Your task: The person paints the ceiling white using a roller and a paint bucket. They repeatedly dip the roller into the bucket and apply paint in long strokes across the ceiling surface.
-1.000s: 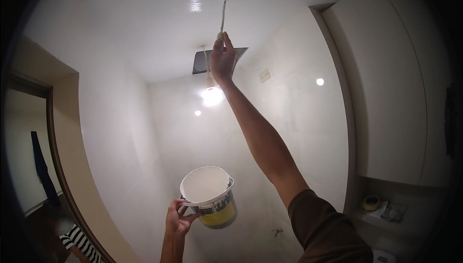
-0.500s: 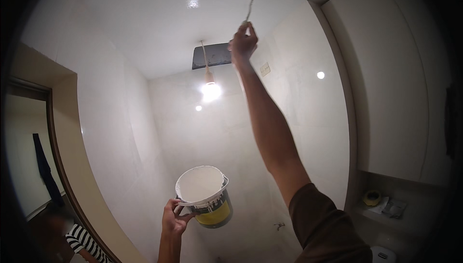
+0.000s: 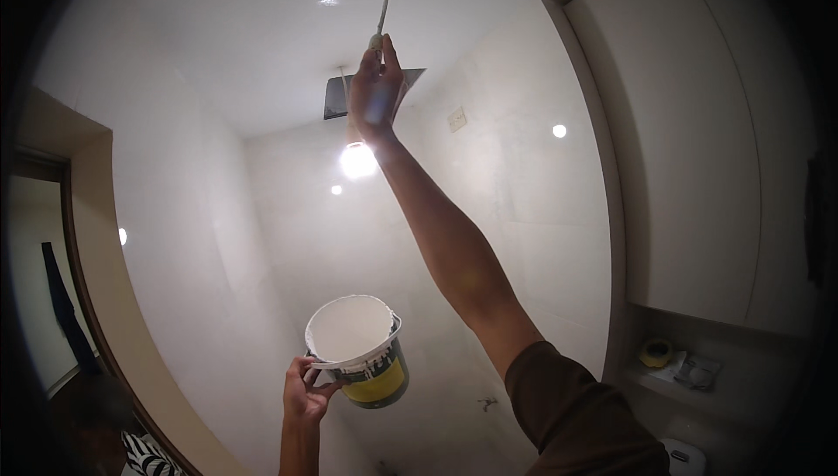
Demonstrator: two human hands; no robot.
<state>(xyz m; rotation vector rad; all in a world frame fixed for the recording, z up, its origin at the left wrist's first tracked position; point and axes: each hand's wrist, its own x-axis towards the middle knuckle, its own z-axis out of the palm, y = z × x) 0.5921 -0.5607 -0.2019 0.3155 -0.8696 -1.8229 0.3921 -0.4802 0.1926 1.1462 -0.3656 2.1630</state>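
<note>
Low in the middle, my left hand [image 3: 305,391] grips the rim of a paint bucket [image 3: 375,380] with its fingers and thumb. The bucket is dark with a yellow band, white drips run down its side, and its mouth tilts toward me. White paint coats the visible inside. My right arm stretches up, and the right hand [image 3: 378,92] is closed around the handle of a small paint roller [image 3: 385,9]. Its thin rod points up to the white ceiling [image 3: 236,31], where the pale, blurred head meets the top edge of the picture.
A lit bulb [image 3: 358,161] hangs by a cord close to my right wrist, before a dark ceiling opening [image 3: 336,98]. Tall cabinet doors [image 3: 690,153] stand right, above a shelf holding yellow tape [image 3: 655,353]. At lower left, a person in stripes [image 3: 150,456] is by the doorway.
My right hand has swept left with the roller along the ceiling, now partly covering the dark opening. The view has shifted slightly; my left hand still holds the bucket.
</note>
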